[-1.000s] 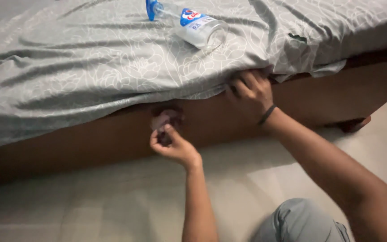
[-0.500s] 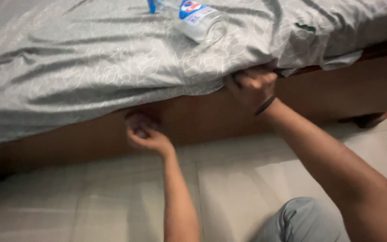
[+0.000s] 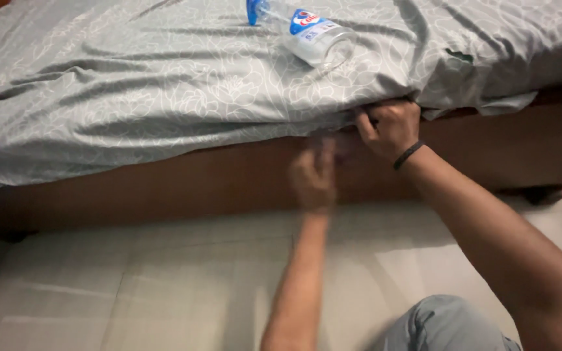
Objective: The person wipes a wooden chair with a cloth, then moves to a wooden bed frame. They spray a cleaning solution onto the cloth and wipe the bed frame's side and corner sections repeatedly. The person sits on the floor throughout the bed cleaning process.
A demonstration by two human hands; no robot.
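Below the plastic bottle (image 3: 313, 36), my right hand (image 3: 390, 127) pinches the soft, light bedsheet (image 3: 164, 97) hem; blurred left hand (image 3: 313, 175), grip unclear.

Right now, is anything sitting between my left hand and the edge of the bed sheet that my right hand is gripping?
Nothing visible. The left hand, blurred, is raised before the brown bed frame, just below the sheet edge and beside the right hand. The plastic bottle lies farther up on the bed.
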